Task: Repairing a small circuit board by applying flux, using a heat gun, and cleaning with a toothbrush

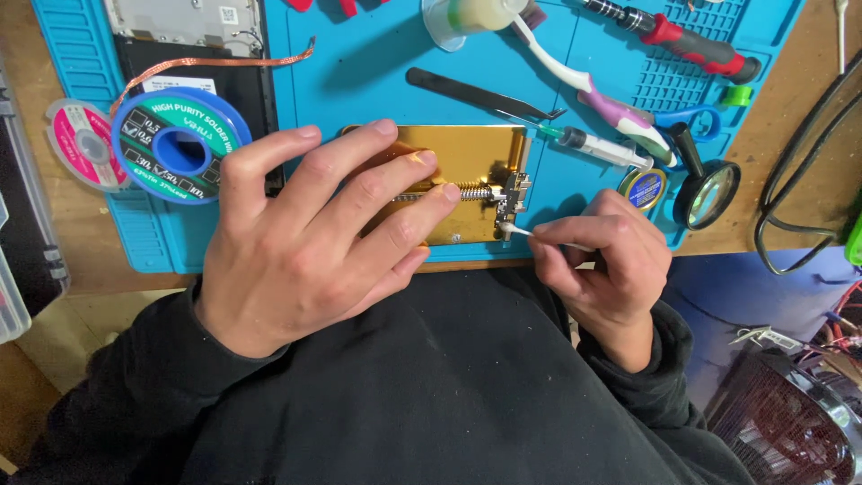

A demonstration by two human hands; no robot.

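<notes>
A gold metal holder plate [471, 154] with a spring clamp lies on the blue work mat [359, 72]. A small circuit board [513, 196] is clamped at its right edge. My left hand [314, 229] rests flat on the plate, fingers spread over its left half and touching the spring. My right hand [602, 260] pinches a white cotton swab [516, 231], whose tip touches the lower end of the small board.
On the mat lie black tweezers [480, 94], a syringe [597, 146], a toothbrush [584, 85], a red-handled screwdriver [691, 45], a magnifier [705, 193], a small tin [643, 188] and a plastic cup [467, 16]. A blue solder spool [180, 144], a pink spool [81, 144] and copper braid [215, 63] sit left. Cables [799, 171] run right.
</notes>
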